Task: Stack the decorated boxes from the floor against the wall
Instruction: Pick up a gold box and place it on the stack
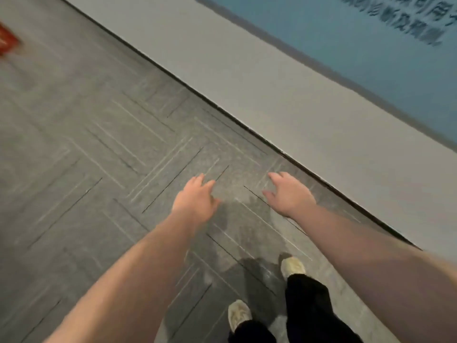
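Both arms stretched forward over the grey carpet-tile floor (103, 134). Left hand (195, 196) and right hand (289, 194) both empty, fingers relaxed and spread, palms down, well apart from each other. Only box-like thing in view: a blurred red object (7, 40) at far left edge on the floor, too smeared to identify, well away from both hands. White wall (247, 78) runs diagonally on the right, blue panel with blurred text (371, 58) above it. Two pale shoes (238, 314) below, dark trousers.

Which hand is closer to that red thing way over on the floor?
The left hand. The red thing is blurred at the far left edge; the left hand is far from it, and the right hand is farther still, beside the wall.
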